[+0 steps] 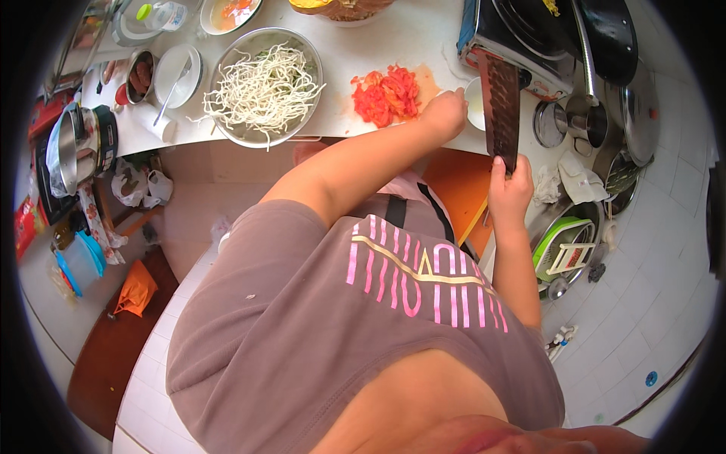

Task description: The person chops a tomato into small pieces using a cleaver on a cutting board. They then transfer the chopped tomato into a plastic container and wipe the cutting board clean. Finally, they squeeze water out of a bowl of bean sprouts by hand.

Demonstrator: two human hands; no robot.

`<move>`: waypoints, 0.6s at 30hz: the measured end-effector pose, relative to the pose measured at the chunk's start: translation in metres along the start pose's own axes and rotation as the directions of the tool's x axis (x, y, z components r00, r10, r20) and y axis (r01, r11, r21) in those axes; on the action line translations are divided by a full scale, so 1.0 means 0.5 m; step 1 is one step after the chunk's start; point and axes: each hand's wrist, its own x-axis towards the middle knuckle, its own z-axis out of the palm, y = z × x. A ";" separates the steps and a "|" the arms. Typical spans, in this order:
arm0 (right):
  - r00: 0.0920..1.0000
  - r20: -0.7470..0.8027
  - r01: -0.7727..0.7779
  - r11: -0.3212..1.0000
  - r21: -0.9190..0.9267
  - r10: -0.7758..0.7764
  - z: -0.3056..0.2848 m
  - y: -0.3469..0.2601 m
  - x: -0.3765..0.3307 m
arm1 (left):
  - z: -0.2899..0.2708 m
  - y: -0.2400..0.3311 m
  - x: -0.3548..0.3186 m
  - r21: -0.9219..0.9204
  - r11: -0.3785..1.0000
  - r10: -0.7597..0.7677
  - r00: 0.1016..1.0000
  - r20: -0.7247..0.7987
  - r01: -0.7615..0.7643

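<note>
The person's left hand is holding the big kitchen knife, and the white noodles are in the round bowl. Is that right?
Not quite: the right hand holds the big kitchen knife, as the head view shows. The white noodles are in the round bowl.

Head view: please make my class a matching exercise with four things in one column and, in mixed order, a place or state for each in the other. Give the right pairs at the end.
Column one
1. Cleaver
2. Noodles
3. Red pieces
4. Spoon

Column two
A. In a loose pile near the left hand
B. Lying across a white dish
C. In the right hand's grip
D. White, heaped in a round bowl

Right pairs: 1-C, 2-D, 3-A, 4-B
</note>
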 end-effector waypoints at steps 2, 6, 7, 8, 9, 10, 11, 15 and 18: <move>1.000 0.004 -0.017 1.000 -0.002 0.017 -0.018 0.006 -0.007 | 0.028 0.009 0.013 0.042 0.999 -0.010 1.000 -0.002 0.010; 0.997 0.047 0.056 0.998 -0.030 -0.055 -0.033 0.017 0.008 | 0.063 0.043 0.014 -0.078 0.997 -0.014 0.998 -0.063 0.009; 0.993 0.060 0.106 0.994 -0.033 -0.104 -0.033 0.015 0.019 | 0.062 0.041 0.007 -0.060 0.998 -0.019 1.000 -0.015 0.018; 0.984 0.088 0.161 0.986 -0.037 -0.157 -0.034 0.007 0.034 | 0.060 0.043 -0.001 -0.042 0.999 -0.017 0.999 0.036 0.019; 0.973 0.115 0.205 0.978 -0.040 -0.199 -0.039 -0.003 0.053 | 0.051 0.053 -0.017 -0.022 1.000 -0.014 0.995 0.098 0.016; 0.959 0.144 0.252 0.967 -0.040 -0.243 -0.038 -0.012 0.071 | 0.036 0.055 -0.047 -0.048 0.999 -0.012 0.988 0.151 0.019; 0.931 0.187 0.326 0.944 -0.046 -0.313 -0.030 -0.013 0.089 | 0.014 0.050 -0.087 0.004 0.990 0.138 0.976 0.167 -0.140; 0.767 0.373 0.590 0.802 -0.089 -0.523 0.027 -0.043 0.168 | -0.148 0.024 -0.245 0.154 0.726 0.687 0.713 -0.139 -0.670; 0.612 0.476 0.739 0.672 -0.058 -0.632 0.103 -0.050 0.215 | -0.269 0.013 -0.273 0.412 0.753 0.643 0.707 -0.293 -0.514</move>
